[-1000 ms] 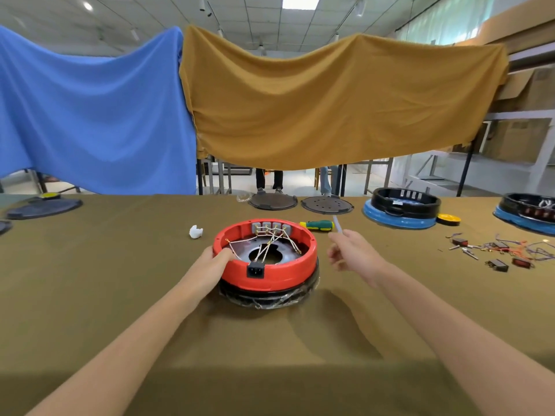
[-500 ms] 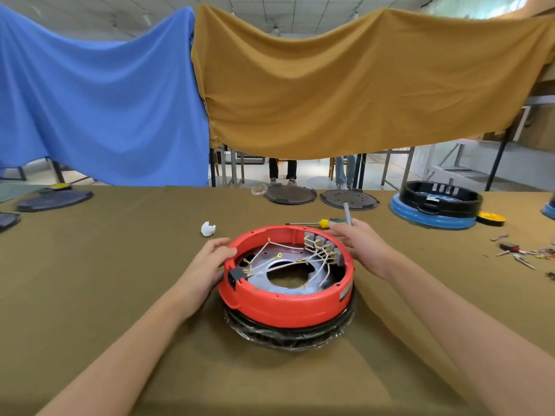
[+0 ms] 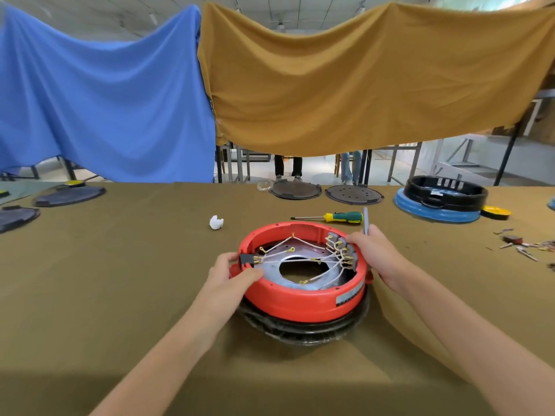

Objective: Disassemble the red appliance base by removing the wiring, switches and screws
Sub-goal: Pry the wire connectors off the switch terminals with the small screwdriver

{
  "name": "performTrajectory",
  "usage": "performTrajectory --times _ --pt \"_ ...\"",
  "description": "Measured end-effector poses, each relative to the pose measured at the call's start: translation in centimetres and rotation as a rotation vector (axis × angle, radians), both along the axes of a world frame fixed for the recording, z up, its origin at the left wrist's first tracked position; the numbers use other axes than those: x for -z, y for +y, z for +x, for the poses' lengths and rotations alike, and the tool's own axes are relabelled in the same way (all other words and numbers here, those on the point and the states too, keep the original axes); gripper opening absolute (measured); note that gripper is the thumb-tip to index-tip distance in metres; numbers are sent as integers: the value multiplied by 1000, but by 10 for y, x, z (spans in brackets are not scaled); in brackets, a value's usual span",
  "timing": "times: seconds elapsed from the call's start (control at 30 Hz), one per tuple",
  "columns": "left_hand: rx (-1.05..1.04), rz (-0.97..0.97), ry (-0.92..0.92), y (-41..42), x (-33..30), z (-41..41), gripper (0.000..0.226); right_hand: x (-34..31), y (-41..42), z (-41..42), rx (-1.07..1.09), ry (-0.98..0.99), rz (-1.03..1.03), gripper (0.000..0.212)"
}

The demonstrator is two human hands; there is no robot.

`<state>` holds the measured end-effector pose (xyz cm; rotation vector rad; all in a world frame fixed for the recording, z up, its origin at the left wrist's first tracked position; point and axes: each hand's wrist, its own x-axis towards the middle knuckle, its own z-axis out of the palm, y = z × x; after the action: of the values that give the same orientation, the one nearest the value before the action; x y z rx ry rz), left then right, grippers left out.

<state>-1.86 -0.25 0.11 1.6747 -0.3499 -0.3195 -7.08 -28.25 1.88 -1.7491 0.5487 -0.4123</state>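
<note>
draped blue and mustard cloths behind, olive table (image 3: 126,289) below. left hand (image 3: 231,273) curled over the rim by the black socket (image 3: 247,259). red appliance base (image 3: 303,283) at table centre, turned since a second ago so the socket sits left and the switches (image 3: 342,250) right; wiring (image 3: 300,256) all in place. right hand (image 3: 375,250) against the far right rim, pinching a slim grey tool (image 3: 365,220). likely just positioned for working, nothing removed yet. screwdriver (image 3: 342,217) lying behind.
</note>
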Motion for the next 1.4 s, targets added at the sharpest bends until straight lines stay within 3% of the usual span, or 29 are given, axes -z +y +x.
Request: performTrajectory --times 0.07,0.2,0.3,0.4,0.63,0.83,0.9,0.97,1.27,1.4 --pt "86 -33 -11 1 -4 15 27 -2 -1 -13 42 35 -37 20" --pt "332 -21 -79 -1 -10 42 48 -4 -4 -32 156 34 -197 32" --pt "420 -39 -65 -5 -7 55 50 -5 -8 -37 238 -54 -213 37" --pt "343 -100 -4 -7 -3 63 42 -5 -11 -35 161 -96 -102 41" --pt "452 61 0 -25 -22 75 42 -9 -10 -25 -21 -147 94 33" --pt "648 256 48 -41 -45 86 36 -7 -7 -18 -164 -58 -7 27" --pt "566 474 -76 -40 -50 87 27 -5 -5 -17 -172 -61 -46 28" --pt "434 618 -151 -39 -50 88 32 -4 -3 -16 -151 -63 -103 33" --pt "310 636 -621 -72 -49 98 33 -3 18 -9 -117 -129 -181 31" --pt "96 821 -768 -72 -50 98 34 -9 19 2 -198 -98 -168 30"
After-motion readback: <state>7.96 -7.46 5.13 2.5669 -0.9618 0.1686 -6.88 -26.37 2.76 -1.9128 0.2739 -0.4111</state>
